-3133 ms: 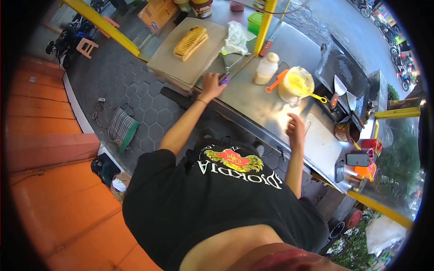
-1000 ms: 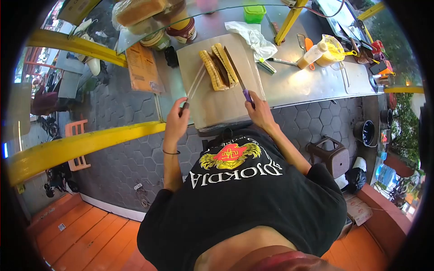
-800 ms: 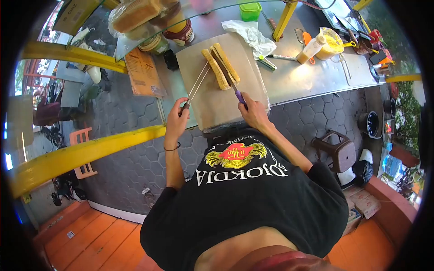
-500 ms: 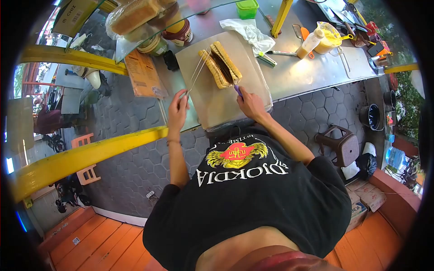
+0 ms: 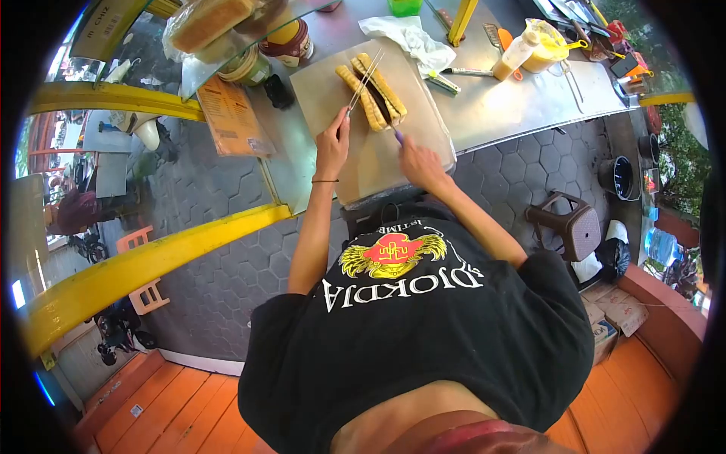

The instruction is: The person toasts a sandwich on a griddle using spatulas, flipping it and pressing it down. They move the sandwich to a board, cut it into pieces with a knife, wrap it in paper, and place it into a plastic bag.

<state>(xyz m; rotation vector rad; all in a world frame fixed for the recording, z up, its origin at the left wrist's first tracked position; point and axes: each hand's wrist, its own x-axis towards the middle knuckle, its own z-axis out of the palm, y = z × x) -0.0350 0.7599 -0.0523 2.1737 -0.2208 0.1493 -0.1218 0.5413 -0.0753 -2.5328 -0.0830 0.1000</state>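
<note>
Bench: metal, board on it.
Bread: on board, split, dark inside.
My left fingers: clamped on tongs, prongs over bread.
My right fingers: clamped on purple handle.

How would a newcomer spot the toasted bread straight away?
Look for the long, shiny metal counter; near its left end lies a flat, tan rectangular board. On that board sits the golden-brown, ridged toasted bread. Unlike the brown loaf in clear plastic at upper left, it is unwrapped and split lengthwise, with a dark gap between halves.
</note>
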